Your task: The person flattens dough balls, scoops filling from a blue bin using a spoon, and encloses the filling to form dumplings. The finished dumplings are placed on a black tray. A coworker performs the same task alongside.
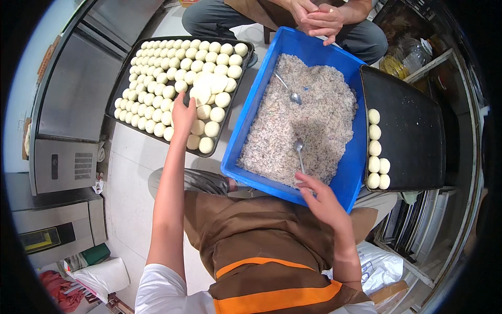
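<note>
On the left, a dark baking tray (113,100) carries rows of pale dough balls (157,101). Several flat dough rounds (210,85) lie stacked over the balls on its right side. My left hand (183,114) is above this tray, thumb and forefinger apart, its fingertips at the lower edge of one dough ball (180,86); whether they touch is unclear. A blue plastic bin (251,106) before me contains a crumbly, greyish-white filling (270,133). At its near edge my right hand (323,200) hovers with spread fingers, close to the handle of a metal spoon (299,147).
Across the bin sits another person, whose hands (319,19) are together above its far rim. A second metal spoon (294,96) rests in the filling. To the right, another black tray (408,133) has several dough balls (375,132) along its left edge. A steel cabinet (74,86) stands at left.
</note>
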Demonstrator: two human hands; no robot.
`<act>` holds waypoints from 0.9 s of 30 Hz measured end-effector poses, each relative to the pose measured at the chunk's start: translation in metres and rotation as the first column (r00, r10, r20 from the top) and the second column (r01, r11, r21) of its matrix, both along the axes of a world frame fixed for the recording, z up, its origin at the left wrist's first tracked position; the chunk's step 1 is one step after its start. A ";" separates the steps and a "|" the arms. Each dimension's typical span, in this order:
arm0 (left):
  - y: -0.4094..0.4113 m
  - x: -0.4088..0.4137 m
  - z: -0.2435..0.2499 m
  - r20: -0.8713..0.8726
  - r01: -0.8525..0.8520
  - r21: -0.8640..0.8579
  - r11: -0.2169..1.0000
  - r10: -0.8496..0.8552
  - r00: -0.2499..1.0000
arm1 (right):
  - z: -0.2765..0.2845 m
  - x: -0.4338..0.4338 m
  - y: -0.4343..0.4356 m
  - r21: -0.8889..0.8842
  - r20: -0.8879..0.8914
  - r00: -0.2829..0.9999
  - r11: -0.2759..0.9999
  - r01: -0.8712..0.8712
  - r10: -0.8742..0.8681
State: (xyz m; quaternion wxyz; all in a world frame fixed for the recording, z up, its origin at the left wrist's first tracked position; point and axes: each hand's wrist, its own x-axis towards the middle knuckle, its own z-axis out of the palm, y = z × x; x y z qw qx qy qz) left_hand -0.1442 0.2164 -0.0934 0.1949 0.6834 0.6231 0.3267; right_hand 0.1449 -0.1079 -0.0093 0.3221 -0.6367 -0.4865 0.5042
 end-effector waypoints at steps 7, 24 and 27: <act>0.010 0.013 0.006 -0.031 -0.069 0.021 0.997 0.070 0.997 | 0.000 -0.033 0.015 0.040 -0.070 0.997 0.998 -0.042 0.045; -0.136 0.093 0.098 0.647 0.410 -0.422 0.809 -0.048 0.761 | -0.016 -0.082 0.072 0.004 -0.660 0.534 0.708 0.706 -0.529; -0.169 0.110 0.085 0.504 0.528 -0.333 0.781 -0.326 0.800 | -0.028 -0.067 0.066 -0.047 -0.652 0.581 0.791 0.610 -0.487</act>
